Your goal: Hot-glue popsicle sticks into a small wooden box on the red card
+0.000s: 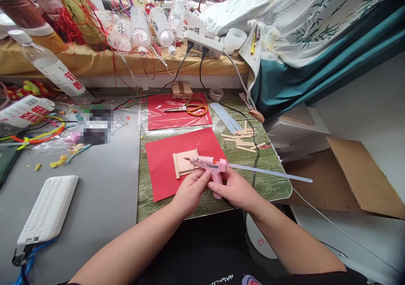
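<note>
A pink glue gun with a long clear glue stick out its back is held over a red paper sheet. My right hand is closed round its handle. My left hand is closed too, its fingers on the gun's body from below. The nozzle points left at a small panel of wooden craft sticks lying on the red sheet.
A green mat lies under the red sheets. Behind are orange scissors, spare glue sticks, loose craft sticks, a stack of sticks and a power strip. A white case sits left. Cardboard lies right.
</note>
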The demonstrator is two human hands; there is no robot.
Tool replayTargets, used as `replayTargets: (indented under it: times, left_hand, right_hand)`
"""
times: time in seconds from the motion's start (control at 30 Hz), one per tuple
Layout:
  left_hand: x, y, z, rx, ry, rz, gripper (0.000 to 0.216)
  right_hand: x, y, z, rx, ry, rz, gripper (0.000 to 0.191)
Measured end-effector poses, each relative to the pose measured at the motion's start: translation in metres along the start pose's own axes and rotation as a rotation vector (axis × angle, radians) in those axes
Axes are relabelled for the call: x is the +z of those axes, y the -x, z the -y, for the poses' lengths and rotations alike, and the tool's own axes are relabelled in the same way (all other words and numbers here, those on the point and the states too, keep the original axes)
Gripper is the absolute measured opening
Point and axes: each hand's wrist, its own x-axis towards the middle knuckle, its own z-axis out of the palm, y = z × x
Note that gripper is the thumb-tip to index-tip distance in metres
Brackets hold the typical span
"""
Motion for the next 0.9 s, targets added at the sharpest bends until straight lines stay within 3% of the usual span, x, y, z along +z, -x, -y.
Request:
replayTargets:
  times: [0.17,0.33,0.53,0.63,0.7,0.8,0.9]
  left_hand:
    - [0.001,0.0,-0.002,0.003,-0.067,-0.024,0.049]
    - [-0.002,0.014,-0.01,-0.01,-0.246,0.028,0.05]
    - [-0.054,0.039,-0.063,-0.06,-1.1,0.101,0.034]
    - [-0.085,0.029,-0.096,0.221,-1.538,-0.1,0.036]
    - [-0.099,0.018,-0.109,0.355,-1.746,-0.063,0.052]
    - [-0.108,0.005,-0.11,0.326,-1.885,0.045,0.087]
    - [-0.106,-0.001,-0.102,0.247,-1.958,0.063,0.108]
  right_hand:
    - [0.002,-0.009,0.0,-0.102,-0.083,0.0,0.05]
    - [0.006,-0.011,0.002,-0.044,-0.173,0.002,0.053]
    - [0.003,-0.023,0.001,-0.011,-0.172,-0.079,0.048]
    - [0.003,-0.033,-0.006,-0.016,-0.193,-0.05,0.046]
    - [0.004,-0.038,-0.009,0.008,-0.167,-0.054,0.046]
    - [0.006,-0.041,-0.012,0.039,-0.099,-0.053,0.047]
    - [0.008,-0.04,-0.012,0.053,-0.056,-0.051,0.048]
